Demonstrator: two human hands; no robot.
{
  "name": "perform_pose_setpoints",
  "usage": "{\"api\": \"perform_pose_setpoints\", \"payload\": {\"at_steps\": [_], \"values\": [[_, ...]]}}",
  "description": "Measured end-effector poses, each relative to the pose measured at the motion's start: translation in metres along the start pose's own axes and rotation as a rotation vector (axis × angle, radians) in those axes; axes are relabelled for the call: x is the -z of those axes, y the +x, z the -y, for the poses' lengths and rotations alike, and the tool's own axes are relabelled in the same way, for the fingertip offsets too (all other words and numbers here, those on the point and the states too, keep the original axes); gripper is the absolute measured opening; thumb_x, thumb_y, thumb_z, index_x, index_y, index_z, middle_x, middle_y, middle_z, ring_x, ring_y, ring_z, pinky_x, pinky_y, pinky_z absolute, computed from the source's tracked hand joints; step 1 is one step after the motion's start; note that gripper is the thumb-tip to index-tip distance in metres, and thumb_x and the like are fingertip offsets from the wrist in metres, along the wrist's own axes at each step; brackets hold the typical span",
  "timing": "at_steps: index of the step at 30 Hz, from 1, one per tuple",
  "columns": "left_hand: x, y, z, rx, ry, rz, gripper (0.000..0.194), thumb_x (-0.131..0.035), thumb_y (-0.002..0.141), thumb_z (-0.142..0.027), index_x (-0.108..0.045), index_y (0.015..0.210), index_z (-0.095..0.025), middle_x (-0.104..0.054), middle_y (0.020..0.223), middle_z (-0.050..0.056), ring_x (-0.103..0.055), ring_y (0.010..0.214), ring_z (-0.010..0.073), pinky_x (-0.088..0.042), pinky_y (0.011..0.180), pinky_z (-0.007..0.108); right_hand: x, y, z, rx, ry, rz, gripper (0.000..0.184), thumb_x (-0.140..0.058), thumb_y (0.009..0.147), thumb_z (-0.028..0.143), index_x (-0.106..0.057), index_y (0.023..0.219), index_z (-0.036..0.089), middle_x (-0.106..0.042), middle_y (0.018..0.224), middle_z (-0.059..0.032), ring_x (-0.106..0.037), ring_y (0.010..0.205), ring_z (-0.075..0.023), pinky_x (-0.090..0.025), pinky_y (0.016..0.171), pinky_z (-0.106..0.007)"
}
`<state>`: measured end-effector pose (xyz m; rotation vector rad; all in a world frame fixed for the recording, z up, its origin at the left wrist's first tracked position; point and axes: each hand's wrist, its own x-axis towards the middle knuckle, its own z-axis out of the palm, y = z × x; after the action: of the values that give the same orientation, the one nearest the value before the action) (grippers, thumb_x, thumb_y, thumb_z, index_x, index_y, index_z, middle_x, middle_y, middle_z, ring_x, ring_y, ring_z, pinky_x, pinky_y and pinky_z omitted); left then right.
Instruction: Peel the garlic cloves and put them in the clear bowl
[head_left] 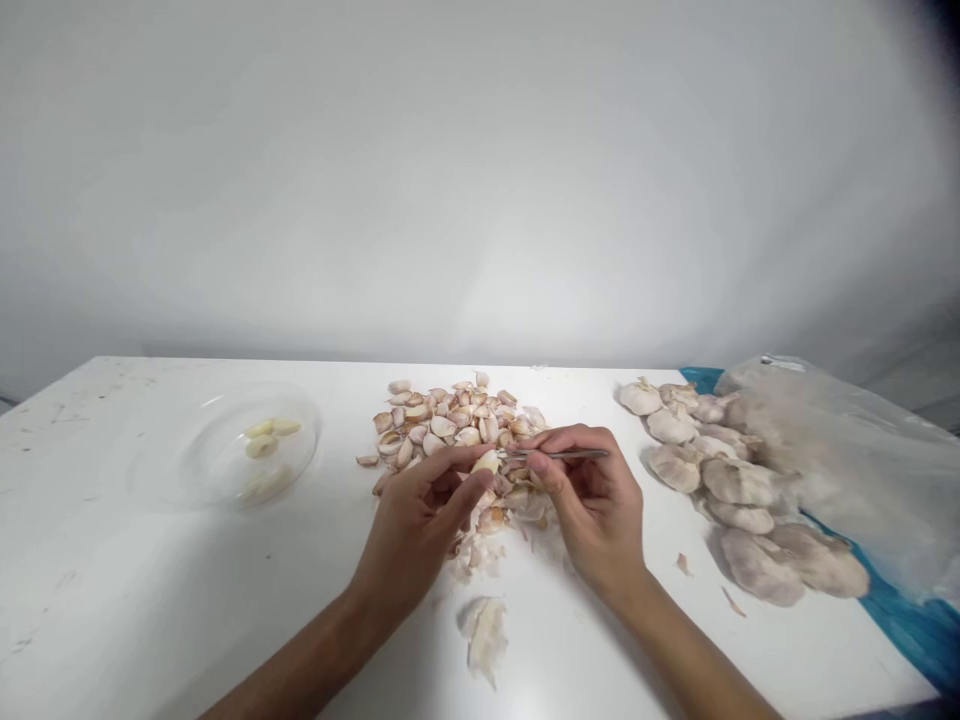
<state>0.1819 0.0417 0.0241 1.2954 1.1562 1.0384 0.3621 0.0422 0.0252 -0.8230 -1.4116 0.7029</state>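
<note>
My left hand [420,515] pinches a partly peeled garlic clove [486,462] between its fingertips and thumb, just above a heap of unpeeled garlic cloves [442,425]. My right hand [596,510] grips a thin metal tool [559,454], with its tip at the clove. Loose papery garlic skins [484,640] lie on the table below the hands. Both hands hide the near part of the heap.
A clear glass bowl [225,445] at the left holds several peeled cloves [262,440]. Whole garlic bulbs [720,490] lie at the right beside a translucent plastic bag [840,460] on a blue sheet [915,630]. A white table [135,600] bears everything, backed by a white wall [480,180].
</note>
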Motion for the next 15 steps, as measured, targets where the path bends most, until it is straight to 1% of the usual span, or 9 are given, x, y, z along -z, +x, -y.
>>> {"api": "perform_pose_setpoints", "payload": {"at_steps": [3,6,10,15], "values": [[0.0002,-0.0001,0.0008,0.008,0.007,-0.005,0.044,-0.068,0.089,-0.054,-0.072,0.118,-0.020,-0.052,0.062,-0.004,-0.047,0.055,0.0105,-0.037,0.048,0.020,-0.0002,0.0002,0.0001,-0.005,0.007,0.000,0.018,-0.065,0.096,0.011,-0.062,0.107,0.025,-0.070,0.102,-0.0021,-0.072,0.096,-0.0149,-0.060,0.079,-0.026],[0.0010,-0.0004,0.0016,0.009,0.025,-0.004,0.045,-0.068,0.089,-0.054,-0.072,0.118,-0.020,-0.052,0.062,-0.004,-0.047,0.056,0.0109,-0.038,0.048,0.021,0.0007,-0.0010,-0.0008,0.029,0.003,0.006,0.019,-0.065,0.096,0.010,-0.064,0.107,0.025,-0.069,0.100,-0.0026,-0.072,0.097,-0.0173,-0.061,0.078,-0.030],[0.0023,-0.0009,0.0022,-0.003,0.045,0.001,0.045,-0.067,0.090,-0.054,-0.072,0.120,-0.021,-0.050,0.062,-0.004,-0.047,0.057,0.0112,-0.037,0.050,0.022,0.0023,-0.0028,-0.0011,0.057,0.001,0.017,0.020,-0.064,0.096,0.008,-0.065,0.106,0.025,-0.068,0.098,-0.0033,-0.071,0.092,-0.0181,-0.060,0.072,-0.031],[0.0023,-0.0016,0.0018,-0.005,0.057,0.011,0.046,-0.067,0.091,-0.053,-0.071,0.122,-0.020,-0.050,0.064,-0.003,-0.047,0.059,0.0114,-0.038,0.052,0.023,0.0041,-0.0037,-0.0019,0.106,-0.037,0.032,0.024,-0.063,0.095,0.005,-0.065,0.108,0.025,-0.069,0.098,-0.0043,-0.070,0.089,-0.0189,-0.059,0.071,-0.034]]}}
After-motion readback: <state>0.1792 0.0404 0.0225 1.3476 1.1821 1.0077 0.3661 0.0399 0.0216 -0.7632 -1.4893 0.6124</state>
